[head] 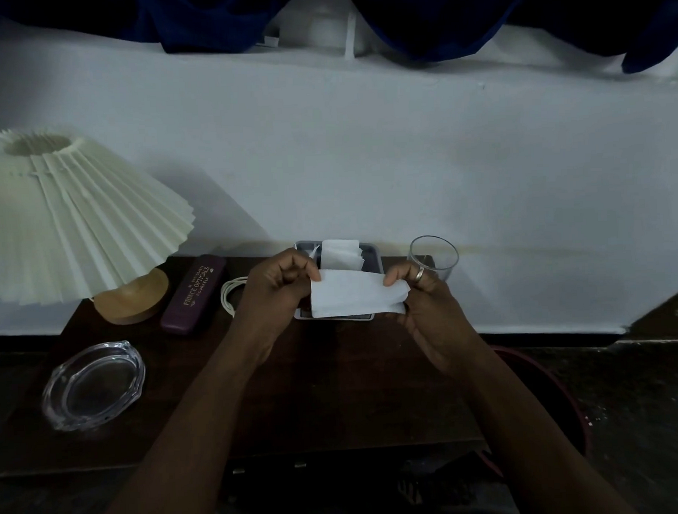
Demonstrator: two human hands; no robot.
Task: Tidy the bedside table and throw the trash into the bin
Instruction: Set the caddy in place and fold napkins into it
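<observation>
Head view, centre frame: L hand (275, 293) & R hand (423, 296) pinching tissue (354, 296) at opp. ends, fingers curled. Recommend aligning edges flush, staying clear of glass (433, 255) nearby.

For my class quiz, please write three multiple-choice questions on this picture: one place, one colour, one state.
1. Where is the drinking glass? A) right of the grey tray B) inside that tray C) on the floor
2. What colour is the glasses case? A) green B) purple C) yellow
3. How is the white tissue held? A) lying free B) one hand only C) both hands
Answers: 1 A, it stands past the tray's right edge. 2 B, dark purple. 3 C, the left hand and right hand each pinch one end.
</observation>
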